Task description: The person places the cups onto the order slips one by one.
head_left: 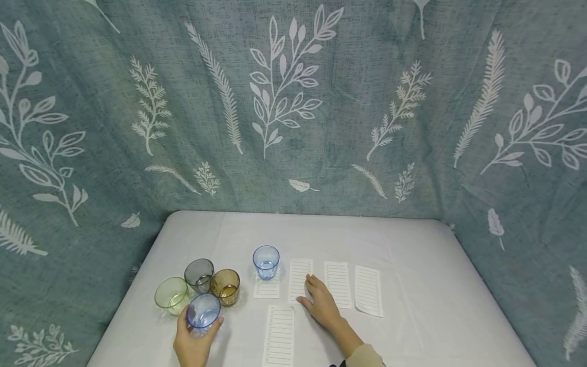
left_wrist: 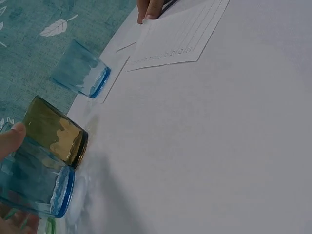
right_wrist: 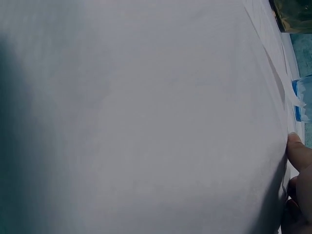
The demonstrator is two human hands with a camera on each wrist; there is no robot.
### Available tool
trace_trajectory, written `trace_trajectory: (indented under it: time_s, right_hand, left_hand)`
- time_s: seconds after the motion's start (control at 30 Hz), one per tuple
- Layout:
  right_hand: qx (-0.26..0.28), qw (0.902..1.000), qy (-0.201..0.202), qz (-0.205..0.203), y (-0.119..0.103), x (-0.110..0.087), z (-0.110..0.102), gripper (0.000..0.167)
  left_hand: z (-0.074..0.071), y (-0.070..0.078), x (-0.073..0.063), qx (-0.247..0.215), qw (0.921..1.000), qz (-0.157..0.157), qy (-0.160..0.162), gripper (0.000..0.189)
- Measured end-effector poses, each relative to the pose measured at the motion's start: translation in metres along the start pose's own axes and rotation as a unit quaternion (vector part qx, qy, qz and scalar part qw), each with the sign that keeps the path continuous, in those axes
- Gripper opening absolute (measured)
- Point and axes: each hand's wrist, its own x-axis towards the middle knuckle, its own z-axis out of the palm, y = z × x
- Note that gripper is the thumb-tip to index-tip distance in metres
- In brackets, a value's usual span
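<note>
My left hand (head_left: pixel 192 344) grips a clear blue glass (head_left: pixel 204 311), thumb and fingers around its sides. In the left wrist view that blue glass (left_wrist: pixel 36 178) overlaps the amber glass (left_wrist: pixel 58 134). Close beside it on the table stand a green glass (head_left: pixel 171 295), a grey glass (head_left: pixel 199 275) and the amber glass (head_left: pixel 225 287). My right hand (head_left: pixel 323 307) rests with extended fingers at the edge of a lined paper slip (head_left: pixel 300 270). In the right wrist view only the thumb (right_wrist: pixel 298 152) and part of the fingers show.
A second blue glass (head_left: pixel 266 262) stands over another lined slip (head_left: pixel 267 290). Two more slips, a middle one (head_left: pixel 338 278) and a right one (head_left: pixel 368 290), lie to the right. A longer lined slip (head_left: pixel 278 336) lies nearer the front. Behind the white table (head_left: pixel 412 244) hangs a patterned green curtain (head_left: pixel 321 178).
</note>
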Motion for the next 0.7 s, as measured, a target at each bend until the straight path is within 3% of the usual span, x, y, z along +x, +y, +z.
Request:
trace_trajectory:
  time_s: [0.2, 0.47, 0.7]
  right_hand:
    - [0.014, 0.9999, -0.005, -0.002, 0.001, 0.000, -0.003, 0.061]
    - [0.030, 0.9987, -0.029, -0.030, 0.007, 0.001, -0.010, 0.059]
    - [0.035, 0.9986, -0.031, -0.025, 0.009, 0.002, -0.007, 0.061]
  left_hand:
    - [-0.005, 0.010, 0.002, -0.006, 0.9996, 0.027, 0.009, 0.081]
    - [-0.013, 0.039, 0.013, -0.041, 0.9976, 0.053, 0.016, 0.082]
    - [-0.016, 0.058, 0.024, -0.057, 0.9966, 0.060, -0.005, 0.084]
